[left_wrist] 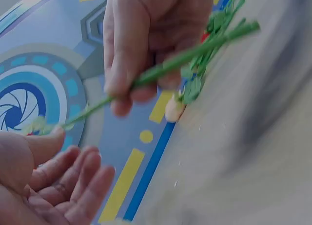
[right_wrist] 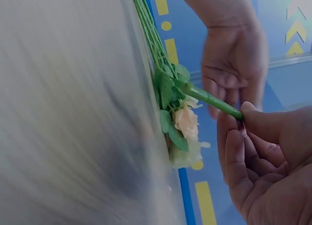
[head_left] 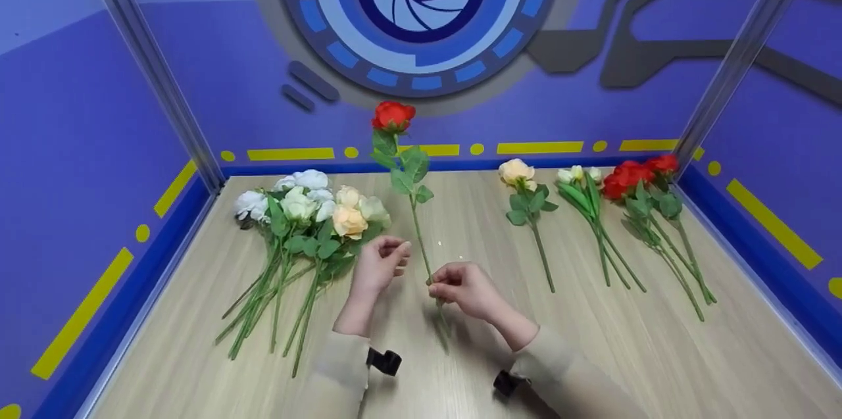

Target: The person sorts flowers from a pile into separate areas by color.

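Observation:
A red rose (head_left: 393, 116) on a long green stem stands tilted above the middle of the table, its bloom toward the back wall. My right hand (head_left: 466, 289) pinches the lower stem (right_wrist: 214, 101) between thumb and fingers, as the right wrist view also shows. Left of the stem, my left hand (head_left: 381, 264) is held with its fingers loosely bent and nothing in them; in the left wrist view its fingers (left_wrist: 73, 186) are spread below the stem. Close to the left hand lie peach roses (head_left: 350, 220) with leafy stems.
White flowers (head_left: 253, 205) and pale roses (head_left: 299, 206) lie bunched on the left of the wooden table (head_left: 408, 379). On the right lie a single peach rose (head_left: 517, 173), white tulips (head_left: 579, 174) and red roses (head_left: 628, 179). Blue printed walls (head_left: 217, 77) enclose the table.

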Demonstrator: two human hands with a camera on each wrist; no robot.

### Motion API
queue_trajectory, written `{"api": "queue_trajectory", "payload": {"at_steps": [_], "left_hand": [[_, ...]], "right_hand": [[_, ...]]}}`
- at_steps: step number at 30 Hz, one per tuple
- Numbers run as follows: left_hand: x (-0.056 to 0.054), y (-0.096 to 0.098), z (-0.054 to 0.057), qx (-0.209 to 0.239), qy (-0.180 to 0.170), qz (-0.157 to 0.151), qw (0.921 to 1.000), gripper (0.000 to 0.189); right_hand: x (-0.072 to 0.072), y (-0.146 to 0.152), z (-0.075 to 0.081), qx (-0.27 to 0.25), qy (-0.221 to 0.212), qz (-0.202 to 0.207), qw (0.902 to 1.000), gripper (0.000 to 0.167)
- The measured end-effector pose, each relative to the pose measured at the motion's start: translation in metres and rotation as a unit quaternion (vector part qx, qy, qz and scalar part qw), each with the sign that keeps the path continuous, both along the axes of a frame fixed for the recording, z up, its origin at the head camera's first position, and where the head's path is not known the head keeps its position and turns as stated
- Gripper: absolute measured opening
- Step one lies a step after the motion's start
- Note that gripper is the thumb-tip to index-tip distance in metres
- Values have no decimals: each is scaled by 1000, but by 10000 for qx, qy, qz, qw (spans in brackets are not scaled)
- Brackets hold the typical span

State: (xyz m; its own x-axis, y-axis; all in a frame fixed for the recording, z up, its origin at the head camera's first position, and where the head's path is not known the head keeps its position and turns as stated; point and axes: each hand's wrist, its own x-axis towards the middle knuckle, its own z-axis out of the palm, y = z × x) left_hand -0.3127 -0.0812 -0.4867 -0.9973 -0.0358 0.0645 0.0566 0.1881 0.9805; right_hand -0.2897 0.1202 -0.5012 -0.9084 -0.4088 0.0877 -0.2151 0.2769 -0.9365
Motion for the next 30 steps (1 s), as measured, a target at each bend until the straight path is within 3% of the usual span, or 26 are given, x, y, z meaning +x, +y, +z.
{"api": "queue_trajectory", "payload": {"at_steps": [4,7,10,14,18,21,25,30], "left_hand": [[-3,-22,-2,-1136,32,565,9919,18],[-3,-40,-1,-1816,-136,905,9791,16],[-2,-56,2,-2386,-525,1129,9631,18],[1,-76,5,-2906,-991,1254,9434,23],[4,-91,7,-3172,-1084,1390,9318,30],[4,-101,8,-3383,-1297,1364,9220,46],[5,-110,8,-3681,-1705,966,9089,66],[7,-115,6,-3762,-2049,515,9021,55]], "right_hand": [[-4,11,6,-30,65,-48,10000,12],[-9,20,9,22,175,-147,9997,14],[-14,31,13,160,345,-291,9989,14],[-20,49,20,409,478,-522,9967,13],[-28,72,30,586,420,-859,9937,12],[-33,90,37,689,339,-1164,9902,13],[-39,118,46,871,151,-1581,9835,14],[-42,153,55,1196,-130,-2017,9720,17]]}}
